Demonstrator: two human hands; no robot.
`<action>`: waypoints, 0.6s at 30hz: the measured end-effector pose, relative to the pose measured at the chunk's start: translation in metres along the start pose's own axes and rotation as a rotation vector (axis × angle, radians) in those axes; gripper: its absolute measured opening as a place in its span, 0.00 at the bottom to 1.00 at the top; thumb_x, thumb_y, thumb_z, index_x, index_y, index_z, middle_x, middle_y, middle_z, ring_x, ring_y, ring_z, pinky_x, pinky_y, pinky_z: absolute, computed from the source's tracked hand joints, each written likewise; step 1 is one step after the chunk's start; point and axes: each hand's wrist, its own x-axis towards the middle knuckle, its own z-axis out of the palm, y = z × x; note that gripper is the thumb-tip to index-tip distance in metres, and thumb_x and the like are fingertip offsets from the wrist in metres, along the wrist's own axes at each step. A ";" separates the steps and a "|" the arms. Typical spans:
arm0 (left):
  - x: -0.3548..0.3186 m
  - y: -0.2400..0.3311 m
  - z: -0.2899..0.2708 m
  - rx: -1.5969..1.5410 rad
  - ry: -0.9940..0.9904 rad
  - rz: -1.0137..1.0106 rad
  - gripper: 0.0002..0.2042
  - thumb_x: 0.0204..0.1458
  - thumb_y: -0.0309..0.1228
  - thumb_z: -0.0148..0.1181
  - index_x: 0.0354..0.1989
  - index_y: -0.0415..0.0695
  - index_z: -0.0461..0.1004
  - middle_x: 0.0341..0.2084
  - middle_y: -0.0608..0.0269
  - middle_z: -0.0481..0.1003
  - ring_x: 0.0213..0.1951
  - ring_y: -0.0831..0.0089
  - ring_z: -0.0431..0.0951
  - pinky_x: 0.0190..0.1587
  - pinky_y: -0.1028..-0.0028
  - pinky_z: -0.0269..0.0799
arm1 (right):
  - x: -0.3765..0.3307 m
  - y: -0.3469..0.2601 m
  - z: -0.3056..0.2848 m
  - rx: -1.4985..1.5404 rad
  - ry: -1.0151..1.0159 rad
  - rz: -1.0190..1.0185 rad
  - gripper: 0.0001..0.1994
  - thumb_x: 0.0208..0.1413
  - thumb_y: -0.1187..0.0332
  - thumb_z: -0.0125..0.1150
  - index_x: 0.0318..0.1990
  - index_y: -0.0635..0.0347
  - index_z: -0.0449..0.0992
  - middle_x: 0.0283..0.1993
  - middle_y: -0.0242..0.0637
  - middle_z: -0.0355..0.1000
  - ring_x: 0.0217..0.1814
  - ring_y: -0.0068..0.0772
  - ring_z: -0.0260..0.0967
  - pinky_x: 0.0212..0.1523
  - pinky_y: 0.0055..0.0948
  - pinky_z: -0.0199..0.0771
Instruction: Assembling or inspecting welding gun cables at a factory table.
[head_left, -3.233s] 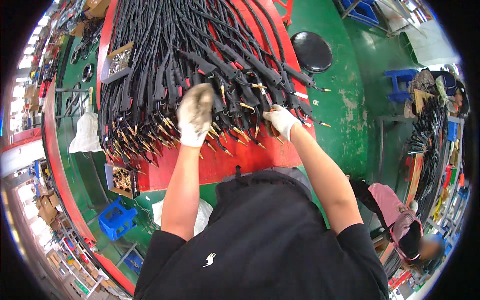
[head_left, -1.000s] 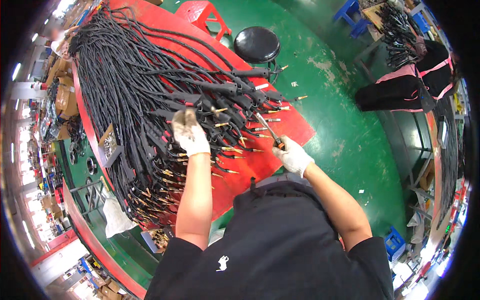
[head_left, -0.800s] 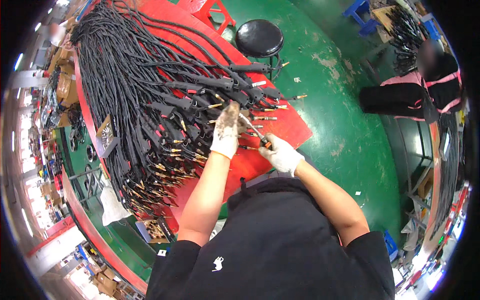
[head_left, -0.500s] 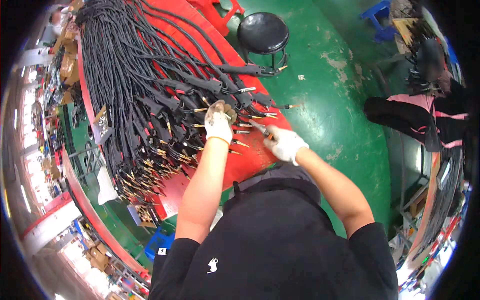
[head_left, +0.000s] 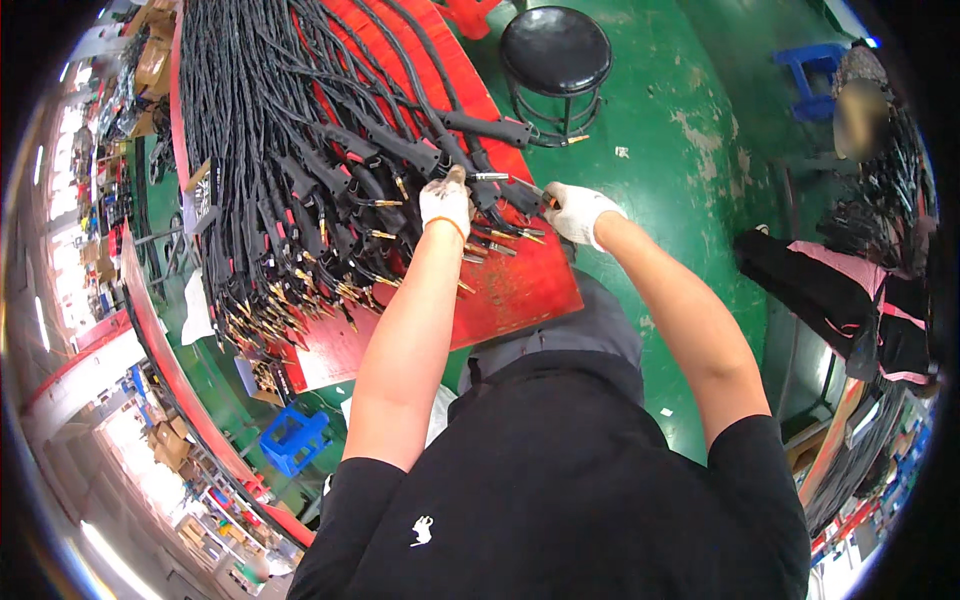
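Observation:
Many black welding torches with long cables (head_left: 250, 110) lie heaped on a red table (head_left: 520, 290); their necks end in brass or silver tips. My left hand (head_left: 447, 203), in a white glove, is closed around the neck of a torch whose silver tip (head_left: 490, 177) points right. In my gloved right hand (head_left: 580, 213) is a hand tool with a grey metal tip (head_left: 528, 185); the fingers hide most of its handle. The tool's tip is close to the silver torch tip; whether they touch I cannot tell.
A round black stool (head_left: 556, 50) stands on the green floor beyond the table's right edge. At far right are a black and pink garment (head_left: 820, 280) and a blue stool (head_left: 812, 75). Another blue stool (head_left: 294, 440) stands at lower left.
Both hands have moved farther away along the table, the left one to a torch with a silver tip. The right hand has brought the tool up beside it. The view has shifted slightly.

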 end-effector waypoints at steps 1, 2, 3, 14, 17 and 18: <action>0.000 0.000 0.001 0.009 -0.003 -0.007 0.15 0.56 0.35 0.58 0.20 0.44 0.66 0.12 0.65 0.64 0.11 0.73 0.62 0.14 0.69 0.55 | 0.002 0.001 0.001 -0.008 0.013 -0.002 0.19 0.57 0.62 0.53 0.55 0.58 0.73 0.51 0.52 0.75 0.56 0.54 0.72 0.54 0.41 0.71; -0.001 0.001 0.003 0.004 0.002 -0.008 0.15 0.56 0.35 0.58 0.20 0.44 0.66 0.12 0.65 0.64 0.11 0.73 0.62 0.14 0.69 0.55 | 0.003 0.001 0.000 -0.017 0.024 -0.006 0.20 0.56 0.63 0.53 0.54 0.58 0.73 0.50 0.53 0.75 0.56 0.54 0.72 0.54 0.41 0.71; -0.003 0.002 0.005 0.014 0.006 -0.003 0.14 0.56 0.35 0.58 0.21 0.44 0.66 0.12 0.64 0.65 0.11 0.73 0.63 0.14 0.69 0.56 | 0.005 0.001 -0.002 -0.022 0.021 -0.010 0.20 0.56 0.63 0.53 0.54 0.58 0.73 0.50 0.53 0.75 0.56 0.54 0.72 0.54 0.41 0.71; -0.010 0.010 -0.021 0.005 0.008 0.124 0.10 0.54 0.36 0.60 0.24 0.46 0.71 0.14 0.66 0.66 0.13 0.73 0.64 0.17 0.71 0.61 | 0.011 -0.009 -0.014 0.044 -0.115 -0.258 0.18 0.57 0.63 0.56 0.54 0.58 0.73 0.45 0.49 0.76 0.50 0.46 0.74 0.50 0.37 0.72; -0.030 0.027 -0.031 -0.011 0.040 0.077 0.09 0.54 0.37 0.61 0.28 0.46 0.73 0.17 0.65 0.68 0.16 0.72 0.67 0.20 0.70 0.64 | 0.009 -0.028 -0.006 0.170 -0.235 -0.245 0.17 0.58 0.63 0.57 0.52 0.61 0.73 0.42 0.46 0.76 0.46 0.39 0.74 0.47 0.36 0.71; -0.040 0.038 -0.039 0.005 0.058 0.089 0.09 0.54 0.38 0.60 0.29 0.46 0.73 0.18 0.65 0.69 0.17 0.72 0.67 0.21 0.71 0.64 | 0.005 -0.037 -0.002 0.181 -0.218 -0.330 0.17 0.59 0.62 0.57 0.51 0.62 0.73 0.42 0.46 0.76 0.45 0.40 0.73 0.47 0.36 0.71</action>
